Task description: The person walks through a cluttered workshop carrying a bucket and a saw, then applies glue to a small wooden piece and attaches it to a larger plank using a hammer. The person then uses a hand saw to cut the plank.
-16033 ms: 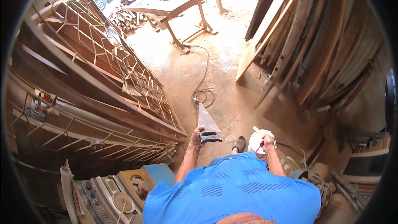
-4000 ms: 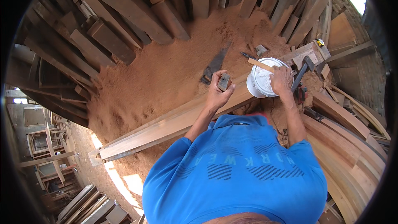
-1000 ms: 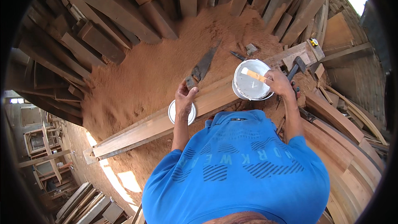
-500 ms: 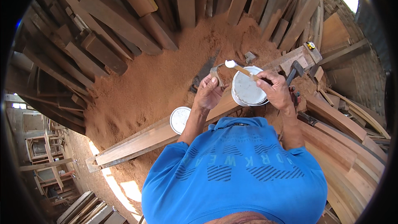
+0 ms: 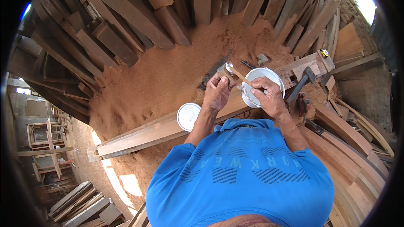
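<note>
Nearby, blue shirt: it filled the lower middle, dark striped patches across its back.
Right grip: thumb and fingers were pinched on the rear end of a narrow wooden stick, over the white bucket.
Left grip: it was closed round a small brownish block, held up in front of the body, left of the bucket.
White paste: a dab showed where the stick's tip met the block; which of the two bore it could not be told.
Bucket mouth: the right grip hid part of it.
White lid: it lay on a long board, just left of the left forearm.
Hammer: it lay right of the bucket, head pointing away from the person.
Handsaw: dark, it rested on reddish sawdust, partly hidden by the left grip.
Grey block: it sat beyond the bucket.
Tape measure: yellow and black, it sat on wood farther right.
Timbers: they stood in a row along the sawdust's far edge.
</note>
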{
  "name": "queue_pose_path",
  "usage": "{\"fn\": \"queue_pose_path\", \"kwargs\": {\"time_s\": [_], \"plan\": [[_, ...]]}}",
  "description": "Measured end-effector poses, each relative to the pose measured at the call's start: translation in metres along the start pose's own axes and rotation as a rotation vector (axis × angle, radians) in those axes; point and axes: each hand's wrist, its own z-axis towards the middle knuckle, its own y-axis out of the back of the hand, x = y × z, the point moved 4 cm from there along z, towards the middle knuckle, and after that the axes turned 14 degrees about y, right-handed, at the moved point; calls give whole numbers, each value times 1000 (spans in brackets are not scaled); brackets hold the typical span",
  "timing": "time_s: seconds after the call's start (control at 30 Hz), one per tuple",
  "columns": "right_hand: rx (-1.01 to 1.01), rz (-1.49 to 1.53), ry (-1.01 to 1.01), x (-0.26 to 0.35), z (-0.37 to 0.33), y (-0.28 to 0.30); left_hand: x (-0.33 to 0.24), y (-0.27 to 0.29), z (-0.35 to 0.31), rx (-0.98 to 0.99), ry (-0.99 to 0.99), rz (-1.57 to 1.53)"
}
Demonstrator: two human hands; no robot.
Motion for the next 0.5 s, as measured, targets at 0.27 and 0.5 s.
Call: {"fn": "queue_pose_path", "kwargs": {"time_s": [0.27, 0.5], "plan": [[-37, 287, -349, -16, -13, 0, -3, -3, -4, -162, -99, 103], [-23, 134, -92, -7, -19, -8, 4, 13, 6, -219, -128, 146]]}}
